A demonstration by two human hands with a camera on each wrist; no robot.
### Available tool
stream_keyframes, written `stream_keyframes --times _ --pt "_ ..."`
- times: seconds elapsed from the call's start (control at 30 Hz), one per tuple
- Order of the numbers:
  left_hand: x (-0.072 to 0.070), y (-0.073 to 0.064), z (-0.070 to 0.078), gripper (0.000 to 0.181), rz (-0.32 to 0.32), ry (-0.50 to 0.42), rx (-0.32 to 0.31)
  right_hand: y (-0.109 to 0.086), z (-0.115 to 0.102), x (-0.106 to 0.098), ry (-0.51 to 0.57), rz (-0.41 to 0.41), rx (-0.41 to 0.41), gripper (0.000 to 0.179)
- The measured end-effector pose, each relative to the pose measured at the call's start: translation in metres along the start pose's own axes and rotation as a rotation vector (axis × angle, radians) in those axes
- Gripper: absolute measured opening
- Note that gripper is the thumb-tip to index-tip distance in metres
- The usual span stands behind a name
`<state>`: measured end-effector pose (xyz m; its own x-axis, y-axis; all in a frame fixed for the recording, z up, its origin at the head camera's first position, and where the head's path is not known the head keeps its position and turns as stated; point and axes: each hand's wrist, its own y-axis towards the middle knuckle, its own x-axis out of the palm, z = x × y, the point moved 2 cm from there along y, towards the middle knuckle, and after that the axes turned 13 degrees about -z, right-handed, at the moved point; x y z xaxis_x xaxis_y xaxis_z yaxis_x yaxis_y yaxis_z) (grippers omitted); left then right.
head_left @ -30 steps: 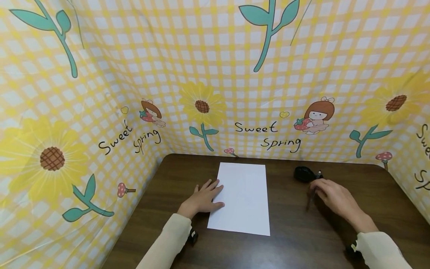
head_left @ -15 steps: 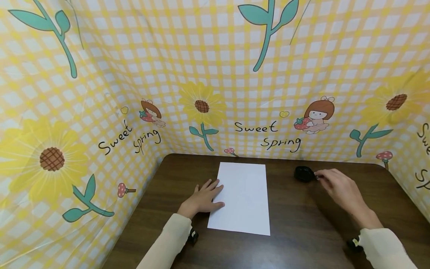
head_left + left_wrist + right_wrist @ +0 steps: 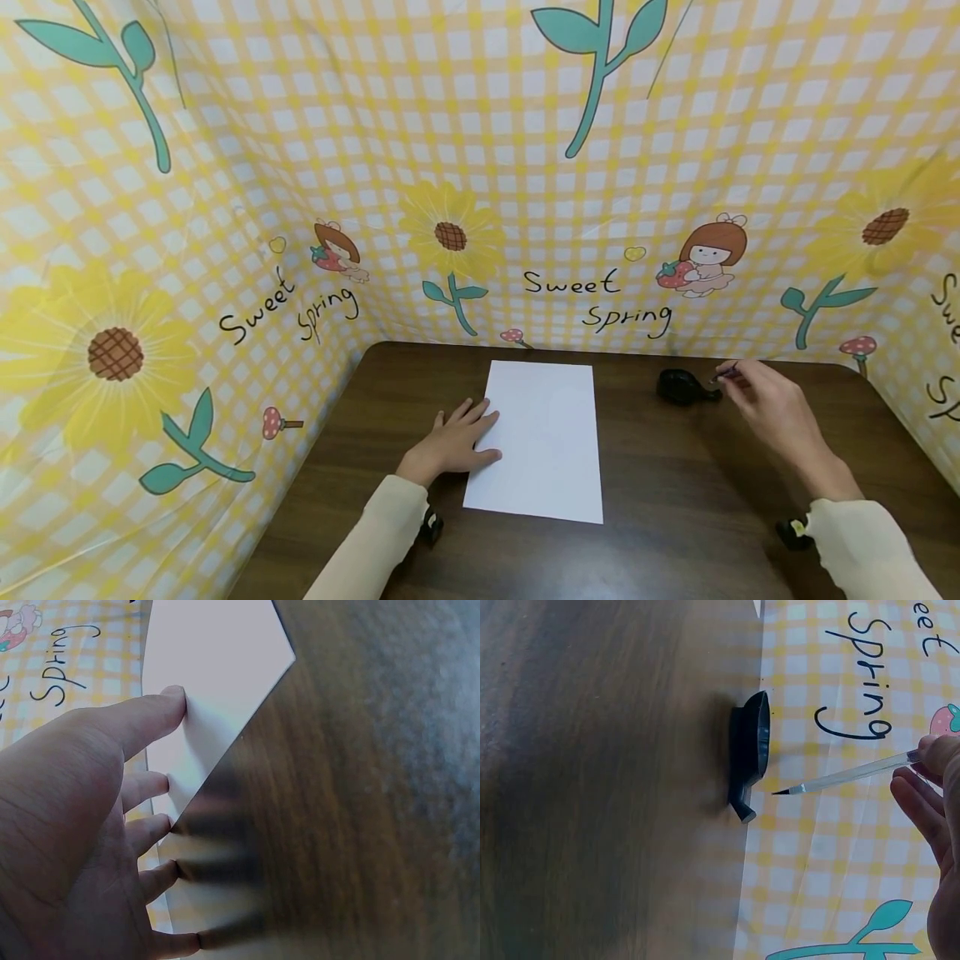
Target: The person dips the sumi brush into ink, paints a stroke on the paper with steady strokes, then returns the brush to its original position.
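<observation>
My left hand [image 3: 453, 442] rests on the left edge of a white sheet of paper [image 3: 547, 442], its fingers spread and the thumb lying on the sheet. In the left wrist view the thumb and some fingertips touch the paper [image 3: 217, 667], while other fingers lie past its edge. My right hand [image 3: 776, 408] pinches a slim paintbrush [image 3: 855, 774] with a clear handle and a dark pointed tip. Just left of that hand stands a small black dish [image 3: 678, 387] with a stubby handle. The brush tip is near the dish's handle, apart from it in the right wrist view.
Everything lies on a dark brown wooden table [image 3: 645, 508]. A yellow checked cloth [image 3: 570, 200] with flowers and lettering hangs behind the table and along its sides. Dark bands with small devices sit at both wrists.
My right hand has moved away from me and to the right with the paintbrush, and the dish's handle now shows. The left hand and the paper have stayed in place.
</observation>
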<state>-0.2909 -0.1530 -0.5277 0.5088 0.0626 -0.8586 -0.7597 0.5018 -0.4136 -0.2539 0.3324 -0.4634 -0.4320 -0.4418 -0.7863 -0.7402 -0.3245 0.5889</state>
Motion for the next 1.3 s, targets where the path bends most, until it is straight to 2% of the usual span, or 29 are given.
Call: stream_keyframes --times 0.23,0.53,0.87,1.3 --pt "0.0 0.0 -0.001 0.076 -0.004 0.014 -0.007 0.005 0.002 0.0 0.046 0.03 0.054 0.031" --pt "-0.005 0.001 0.001 0.076 -0.001 0.001 0.007 0.017 0.0 0.0 0.084 0.058 0.092 0.036" --pt "0.0 0.002 -0.002 0.077 -0.007 0.017 -0.009 0.015 0.003 0.008 0.167 0.059 0.135 0.03" --pt "0.0 0.002 -0.001 0.077 -0.005 0.019 -0.009 0.011 0.007 0.02 0.277 0.04 0.262 0.016"
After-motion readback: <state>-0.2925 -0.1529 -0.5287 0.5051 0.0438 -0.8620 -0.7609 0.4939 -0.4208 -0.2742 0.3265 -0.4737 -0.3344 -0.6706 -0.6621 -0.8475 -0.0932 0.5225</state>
